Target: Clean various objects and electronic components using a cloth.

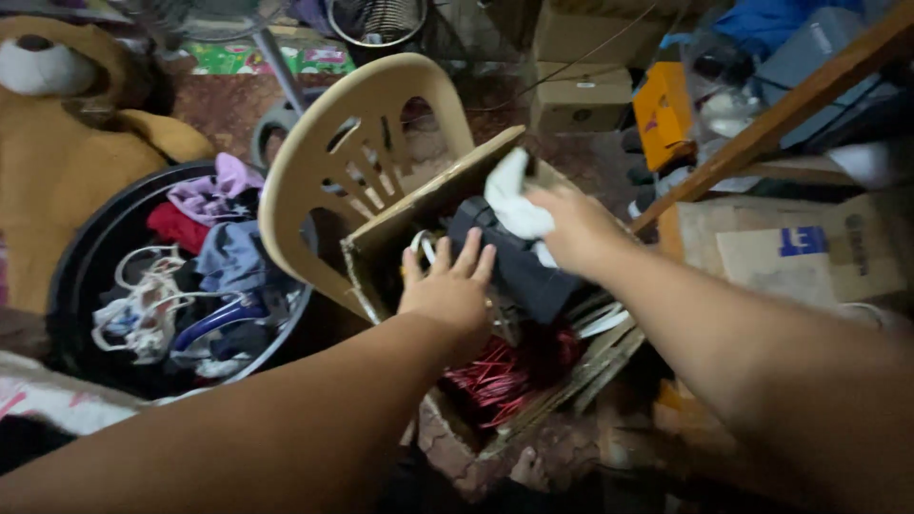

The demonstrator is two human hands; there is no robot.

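While right hand grips white cloth in closed fist above box, left hand lies flat, fingers spread, holding nothing, on dark garment inside. Judgement: keep left pressing garment steady, lower cloth straight, clear of red hangers. Cloth sits at box's far edge, just above garment. Chair, tub of clothes to left.

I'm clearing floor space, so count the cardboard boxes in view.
4: an open box on the chair at the hands, two stacked boxes at top centre, one large box at right. Clutter may hide more.
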